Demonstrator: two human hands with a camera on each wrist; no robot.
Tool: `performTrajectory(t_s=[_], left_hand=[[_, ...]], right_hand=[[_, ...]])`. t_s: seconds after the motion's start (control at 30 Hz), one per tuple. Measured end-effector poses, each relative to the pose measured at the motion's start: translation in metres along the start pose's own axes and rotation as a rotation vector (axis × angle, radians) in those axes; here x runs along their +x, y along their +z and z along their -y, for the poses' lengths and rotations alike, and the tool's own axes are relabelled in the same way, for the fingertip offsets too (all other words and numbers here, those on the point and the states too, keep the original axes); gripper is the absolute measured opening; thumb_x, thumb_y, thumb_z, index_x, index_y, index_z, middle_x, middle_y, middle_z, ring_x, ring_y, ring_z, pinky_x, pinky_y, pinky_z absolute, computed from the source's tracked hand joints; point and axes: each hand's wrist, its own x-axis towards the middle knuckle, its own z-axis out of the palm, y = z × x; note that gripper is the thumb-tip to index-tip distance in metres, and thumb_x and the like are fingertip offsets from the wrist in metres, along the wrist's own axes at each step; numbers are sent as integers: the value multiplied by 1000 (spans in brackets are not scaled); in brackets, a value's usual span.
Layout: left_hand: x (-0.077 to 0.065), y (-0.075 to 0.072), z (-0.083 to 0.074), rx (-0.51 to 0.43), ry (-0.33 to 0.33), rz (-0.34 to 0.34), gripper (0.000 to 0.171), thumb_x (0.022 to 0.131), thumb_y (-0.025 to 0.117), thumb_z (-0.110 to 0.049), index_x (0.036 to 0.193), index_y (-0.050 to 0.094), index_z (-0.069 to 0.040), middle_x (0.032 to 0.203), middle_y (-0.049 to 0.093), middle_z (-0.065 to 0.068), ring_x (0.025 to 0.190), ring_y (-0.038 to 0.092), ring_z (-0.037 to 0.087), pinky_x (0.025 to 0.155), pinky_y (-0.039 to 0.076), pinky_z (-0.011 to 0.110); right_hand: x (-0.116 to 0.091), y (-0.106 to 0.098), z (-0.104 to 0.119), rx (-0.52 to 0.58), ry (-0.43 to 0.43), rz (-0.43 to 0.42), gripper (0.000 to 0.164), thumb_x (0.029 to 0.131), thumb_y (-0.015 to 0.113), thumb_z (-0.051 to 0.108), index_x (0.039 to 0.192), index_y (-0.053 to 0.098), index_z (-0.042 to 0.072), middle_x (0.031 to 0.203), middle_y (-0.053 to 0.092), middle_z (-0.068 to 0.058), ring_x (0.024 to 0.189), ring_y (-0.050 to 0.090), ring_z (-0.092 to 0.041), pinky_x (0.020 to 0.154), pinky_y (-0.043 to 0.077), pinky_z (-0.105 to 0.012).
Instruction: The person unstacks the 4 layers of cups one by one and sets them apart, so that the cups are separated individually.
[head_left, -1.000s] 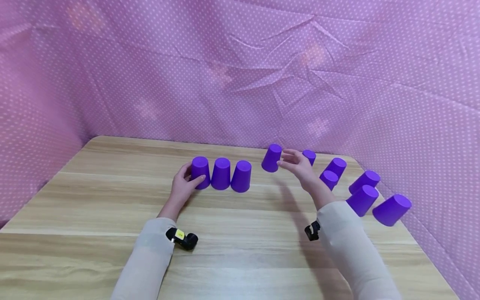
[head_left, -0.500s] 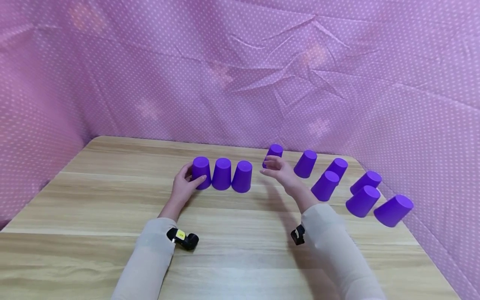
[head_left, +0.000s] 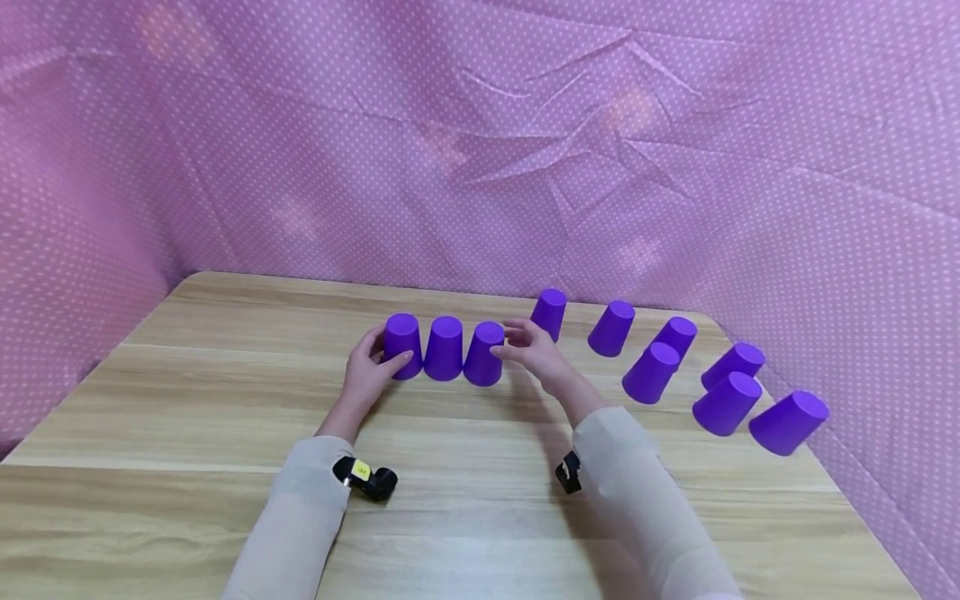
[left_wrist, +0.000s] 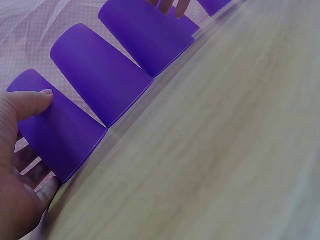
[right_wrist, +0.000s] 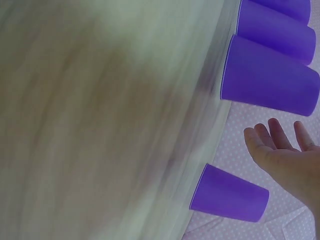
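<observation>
Three purple cups stand upside down side by side at the middle of the table: a left cup (head_left: 402, 346), a middle cup (head_left: 443, 348) and a right cup (head_left: 482, 354). My left hand (head_left: 365, 373) grips the left cup, thumb across its near side and fingers behind it; the left wrist view shows the thumb (left_wrist: 35, 102) on the cup wall. At the other end, my right hand (head_left: 540, 354) is beside the right cup, fingers loosely spread and holding nothing. In the right wrist view, a gap shows between its fingers (right_wrist: 277, 134) and that cup.
Behind my right hand stands another purple cup (head_left: 550, 313). Several more upside-down purple cups, including one cup (head_left: 649, 373), are spread along the right side of the wooden table (head_left: 480, 500). Pink dotted cloth (head_left: 450, 167) hangs around the table's back and sides.
My right hand has moved left, away from the back cup and across to the right end of the three-cup row. My left hand keeps its grip on the left cup.
</observation>
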Motion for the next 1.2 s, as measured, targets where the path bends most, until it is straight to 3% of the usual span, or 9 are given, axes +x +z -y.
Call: performTrajectory(t_s=[0.67, 1.2], left_hand=[[2, -1, 0, -2, -4, 7, 63, 74, 66, -8, 128, 35, 0, 123, 41, 23, 112, 40, 32, 94, 33, 35], [3, -2, 0, 0, -8, 20, 62, 76, 65, -9, 129, 34, -1, 124, 40, 22, 113, 38, 30, 95, 32, 35]], right_hand=[[9, 22, 1, 20, 26, -83, 48, 72, 67, 3, 116, 49, 4, 108, 55, -16, 99, 51, -25, 86, 41, -34], [-7, 9, 7, 28, -8, -84, 46, 74, 65, 3, 117, 49, 4, 110, 54, -17, 101, 50, -26, 88, 40, -35]])
